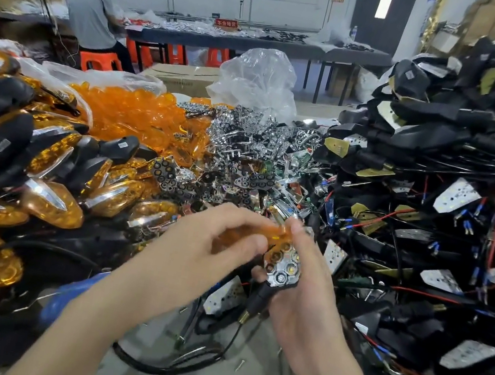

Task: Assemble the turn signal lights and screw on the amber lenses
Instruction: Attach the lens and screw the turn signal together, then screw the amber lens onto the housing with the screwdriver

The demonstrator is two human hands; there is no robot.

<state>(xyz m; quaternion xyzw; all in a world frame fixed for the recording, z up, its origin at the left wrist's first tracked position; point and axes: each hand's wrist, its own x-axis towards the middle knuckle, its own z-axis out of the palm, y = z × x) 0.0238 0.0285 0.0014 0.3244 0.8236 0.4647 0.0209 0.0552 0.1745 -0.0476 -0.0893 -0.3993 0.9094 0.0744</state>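
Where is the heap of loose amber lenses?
Head view, left of centre: the amber lenses lie between the finished lights and the chrome reflectors.

The left hand (193,244), right hand (305,283) and both forearms (90,318) are bare.

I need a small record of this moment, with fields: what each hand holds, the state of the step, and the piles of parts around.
left: left hand holds an amber lens, blurred
right: right hand grips a black light body, chrome reflector facing up
step: lens at the reflector's far end, not yet seated
pile left: finished lights
piles middle: loose lenses; reflectors
pile right: wired black housings
table: one screw
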